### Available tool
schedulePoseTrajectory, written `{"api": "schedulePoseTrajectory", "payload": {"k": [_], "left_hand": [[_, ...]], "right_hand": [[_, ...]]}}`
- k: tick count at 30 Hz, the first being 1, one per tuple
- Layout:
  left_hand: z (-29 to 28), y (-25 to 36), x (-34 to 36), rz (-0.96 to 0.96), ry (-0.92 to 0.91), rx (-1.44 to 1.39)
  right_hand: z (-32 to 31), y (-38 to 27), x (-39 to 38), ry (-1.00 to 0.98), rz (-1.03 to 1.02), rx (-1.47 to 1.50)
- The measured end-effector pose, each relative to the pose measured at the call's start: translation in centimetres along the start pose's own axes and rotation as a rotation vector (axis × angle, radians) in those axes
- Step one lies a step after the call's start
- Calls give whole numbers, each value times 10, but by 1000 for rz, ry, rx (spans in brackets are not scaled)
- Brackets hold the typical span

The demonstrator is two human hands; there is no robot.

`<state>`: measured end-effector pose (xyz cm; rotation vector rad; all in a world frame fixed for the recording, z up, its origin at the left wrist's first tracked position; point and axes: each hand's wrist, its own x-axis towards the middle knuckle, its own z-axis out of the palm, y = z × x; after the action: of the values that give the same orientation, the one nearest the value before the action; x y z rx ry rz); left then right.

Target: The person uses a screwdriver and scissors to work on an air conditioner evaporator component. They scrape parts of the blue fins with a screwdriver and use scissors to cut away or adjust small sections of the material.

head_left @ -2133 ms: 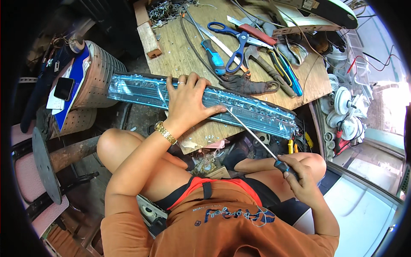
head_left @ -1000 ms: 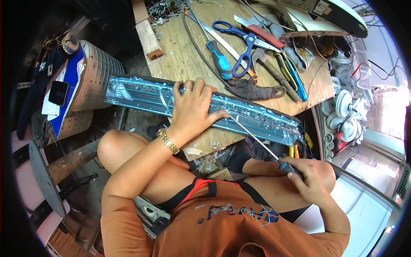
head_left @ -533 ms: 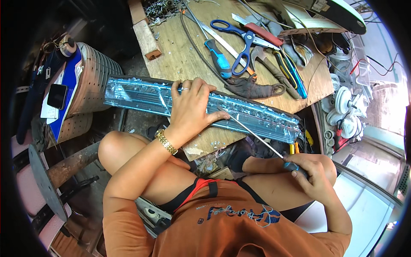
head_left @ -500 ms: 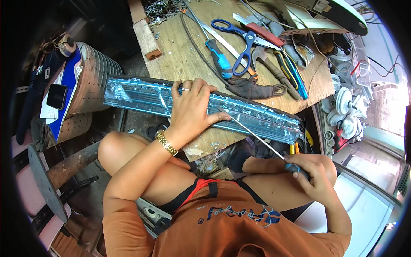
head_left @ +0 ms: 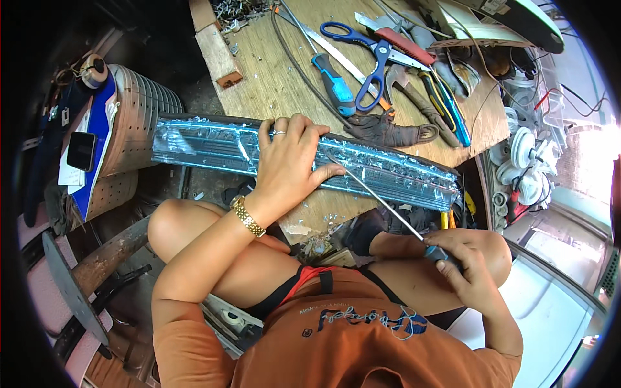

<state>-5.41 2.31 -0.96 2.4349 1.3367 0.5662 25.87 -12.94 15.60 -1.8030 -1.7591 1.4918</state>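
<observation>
My left hand [head_left: 288, 161], wearing a ring and a gold watch at the wrist, grips a long, narrow metal assembly [head_left: 213, 145] with crinkled silvery, bluish strips and a dark edge. Its fingers curl over the far edge and its thumb lies on the face. The assembly lies across the near edge of a plywood board [head_left: 259, 77]. My right hand [head_left: 462, 265] is closed round the blue-and-dark handle of a long screwdriver [head_left: 394, 213], whose shaft slants up-left to the assembly's face just beside my left thumb.
Scissors [head_left: 375, 77], a second screwdriver [head_left: 333, 84], a red-handled cutter [head_left: 404, 46], pliers [head_left: 446, 113] and a hammer [head_left: 420, 107] lie beyond. A perforated drum [head_left: 145, 110] with a phone [head_left: 82, 150] stands left; white round parts [head_left: 522, 149] are at right.
The screwdriver's tip has moved slightly up and left along the assembly, beside my left thumb. Both hands keep their holds; the whole view has shifted a little.
</observation>
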Motion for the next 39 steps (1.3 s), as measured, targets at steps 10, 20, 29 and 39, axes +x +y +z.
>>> {"api": "schedulePoseTrajectory", "payload": {"k": [10, 20, 29, 39], "left_hand": [[-18, -19, -2, -30, 10, 41], [-12, -13, -2, -47, 33, 44], [-12, -15, 1, -62, 54, 108], [-11, -13, -1, -92, 41, 86]], "right_hand": [[5, -11, -5, 34, -29, -120], [13, -29, 1, -29, 137, -160], [17, -29, -9, 61, 42, -104], [24, -30, -9, 42, 94, -123]]}}
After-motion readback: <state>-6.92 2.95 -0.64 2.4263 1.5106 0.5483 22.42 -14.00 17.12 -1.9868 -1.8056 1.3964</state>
